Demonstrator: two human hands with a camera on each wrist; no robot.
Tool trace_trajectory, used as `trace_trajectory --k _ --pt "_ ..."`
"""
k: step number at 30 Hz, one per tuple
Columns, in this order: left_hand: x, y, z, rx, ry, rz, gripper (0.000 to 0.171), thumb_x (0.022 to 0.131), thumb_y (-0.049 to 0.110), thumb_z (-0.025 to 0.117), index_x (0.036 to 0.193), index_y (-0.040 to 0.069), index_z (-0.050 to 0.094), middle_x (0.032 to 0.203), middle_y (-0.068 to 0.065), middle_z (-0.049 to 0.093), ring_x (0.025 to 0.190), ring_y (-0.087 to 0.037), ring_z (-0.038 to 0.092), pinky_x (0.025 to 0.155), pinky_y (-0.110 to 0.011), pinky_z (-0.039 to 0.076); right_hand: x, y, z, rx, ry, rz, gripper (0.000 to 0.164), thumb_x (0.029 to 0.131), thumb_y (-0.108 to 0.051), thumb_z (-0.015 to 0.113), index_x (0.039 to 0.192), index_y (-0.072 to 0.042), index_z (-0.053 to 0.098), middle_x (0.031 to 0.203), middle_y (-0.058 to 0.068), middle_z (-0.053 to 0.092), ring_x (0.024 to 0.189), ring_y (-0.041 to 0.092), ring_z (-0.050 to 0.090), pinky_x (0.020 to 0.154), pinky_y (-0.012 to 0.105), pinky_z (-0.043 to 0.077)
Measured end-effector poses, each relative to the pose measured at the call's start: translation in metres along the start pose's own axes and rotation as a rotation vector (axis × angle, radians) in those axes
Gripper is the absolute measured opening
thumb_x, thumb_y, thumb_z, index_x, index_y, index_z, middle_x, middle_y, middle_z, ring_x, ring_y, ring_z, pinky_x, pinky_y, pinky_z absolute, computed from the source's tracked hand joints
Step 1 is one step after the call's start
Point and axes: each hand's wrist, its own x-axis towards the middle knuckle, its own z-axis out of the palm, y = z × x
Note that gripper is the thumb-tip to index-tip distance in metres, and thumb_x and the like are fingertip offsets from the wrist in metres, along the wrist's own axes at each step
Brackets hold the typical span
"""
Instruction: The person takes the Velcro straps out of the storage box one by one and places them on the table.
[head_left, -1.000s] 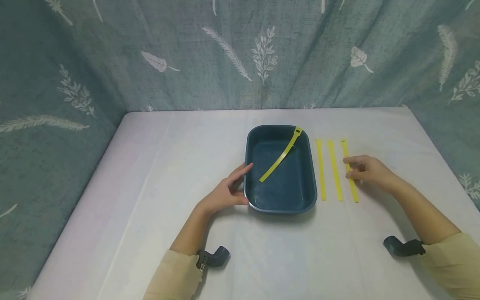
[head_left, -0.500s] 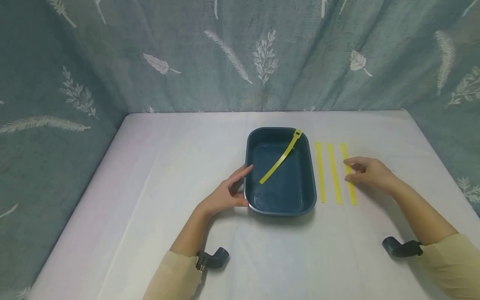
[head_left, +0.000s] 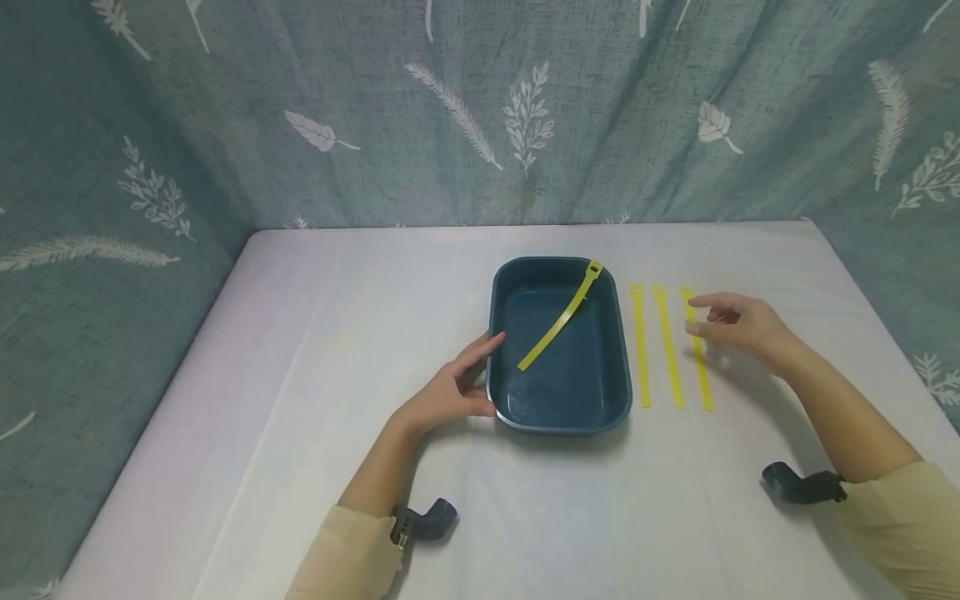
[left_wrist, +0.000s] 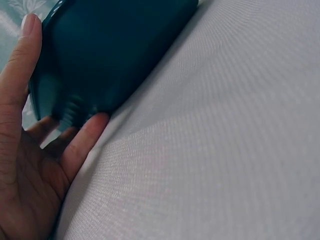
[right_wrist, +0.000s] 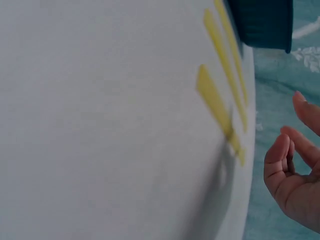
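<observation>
A dark blue rectangular tub (head_left: 558,396) stands on the white-covered table. My left hand (head_left: 448,387) touches its left side, fingers spread, with the index finger at the rim and the thumb at the near left corner. One yellow cable tie (head_left: 557,325) with a slotted head lies slanted in the tub, its head at the far right corner. To the tub's right, 3 more flat yellow cable ties lie side by side: the nearest (head_left: 641,358), the middle (head_left: 670,350) and the outermost (head_left: 702,371). Over the outermost one hovers my right hand (head_left: 746,327), fingers loosely bent, holding nothing.
A white cloth (head_left: 337,333) covers the table. Behind it and at both sides hangs a green leaf-patterned curtain (head_left: 450,150). Each wrist wears a dark camera mount, the left one (head_left: 431,518) and the right one (head_left: 798,483).
My right hand has risen slightly and moved a little away from me above the outermost cable tie, which stays on the table. My left hand and the tub have stayed put.
</observation>
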Motion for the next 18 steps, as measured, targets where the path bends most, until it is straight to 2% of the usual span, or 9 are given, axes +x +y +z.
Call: trace_trajectory --k 7,14,16,18 --pt "-0.002 0.001 0.001 -0.006 -0.003 0.006 0.105 0.066 0.051 0.081 0.150 0.017 0.027 0.159 0.003 0.011 0.146 -0.025 0.013 0.099 -0.041 0.045 0.002 -0.018 -0.004 0.047 0.048 -0.034 0.068 0.088 -0.037 0.067 0.141 -0.004 0.041 0.108 0.010 0.046 0.078 0.007 0.058 0.072 0.023 0.053" --pt "-0.001 0.003 -0.001 -0.015 -0.002 0.007 0.106 0.065 0.046 0.082 0.150 0.017 0.026 0.159 0.003 0.011 0.145 -0.024 0.014 0.098 -0.039 0.046 0.007 -0.033 -0.005 0.106 0.064 -0.078 0.072 0.089 -0.036 0.064 0.146 -0.005 0.032 0.124 0.021 0.051 0.081 0.002 0.061 0.072 0.013 0.050" --pt "-0.001 0.003 0.000 -0.019 -0.006 0.009 0.107 0.064 0.046 0.082 0.151 0.017 0.025 0.160 0.002 0.009 0.145 -0.025 0.014 0.098 -0.040 0.046 0.008 -0.037 -0.004 0.152 0.072 -0.092 0.070 0.090 -0.033 0.065 0.145 -0.004 0.033 0.122 0.021 0.054 0.083 0.001 0.063 0.075 0.014 0.052" --pt "-0.001 0.003 0.000 -0.020 -0.010 0.013 0.109 0.063 0.048 0.082 0.151 0.017 0.025 0.160 0.000 0.008 0.145 -0.027 0.013 0.098 -0.040 0.046 0.008 -0.042 -0.002 0.197 0.080 -0.104 0.069 0.089 -0.032 0.065 0.144 -0.004 0.034 0.117 0.014 0.060 0.083 0.000 0.064 0.076 0.017 0.054"
